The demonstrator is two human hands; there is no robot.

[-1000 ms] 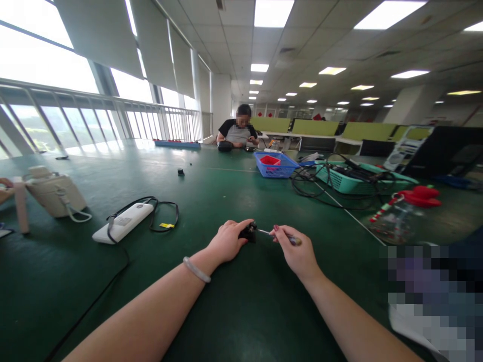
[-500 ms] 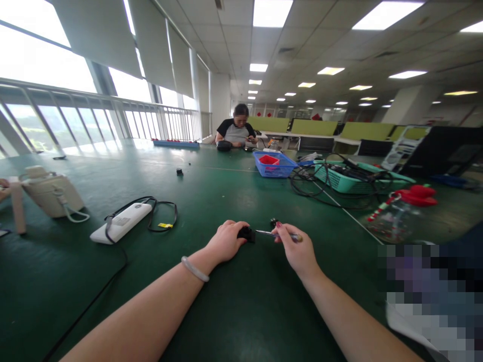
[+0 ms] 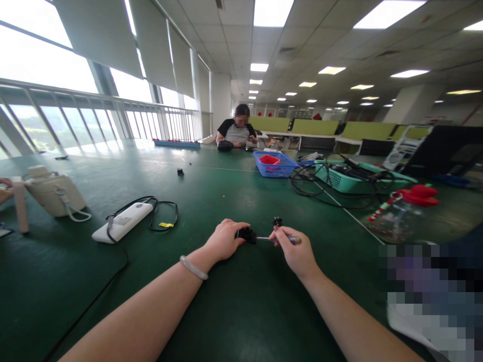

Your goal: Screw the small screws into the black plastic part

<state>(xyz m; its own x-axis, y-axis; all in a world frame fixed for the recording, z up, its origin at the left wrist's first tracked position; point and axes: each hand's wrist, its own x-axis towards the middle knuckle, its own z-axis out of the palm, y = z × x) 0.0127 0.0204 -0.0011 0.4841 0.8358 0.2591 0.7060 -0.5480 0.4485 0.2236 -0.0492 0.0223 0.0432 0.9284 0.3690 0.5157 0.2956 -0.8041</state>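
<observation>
On the green table, my left hand [image 3: 225, 239] is closed around a small black part [image 3: 248, 235], whose exact kind I cannot make out. My right hand [image 3: 296, 251] grips a screwdriver [image 3: 264, 239] by its handle, fingers pinched together. The thin metal shaft points left, and its tip meets the right side of the black part. Just beyond my right fingertips lies another little black piece [image 3: 278, 221]. A pale bangle [image 3: 193, 268] circles my left wrist.
Left of my hands are a white power strip [image 3: 124, 221] with black cord and a beige bottle [image 3: 56, 193]. Further off stand a blue basket [image 3: 275, 168], a green basket [image 3: 341, 181] with cables and a red-lidded bottle [image 3: 405, 216]. A person [image 3: 237, 131] sits opposite.
The screwdriver and the black part have shifted slightly lower, and the part is turned a little in my left hand. Both hands keep their grip.
</observation>
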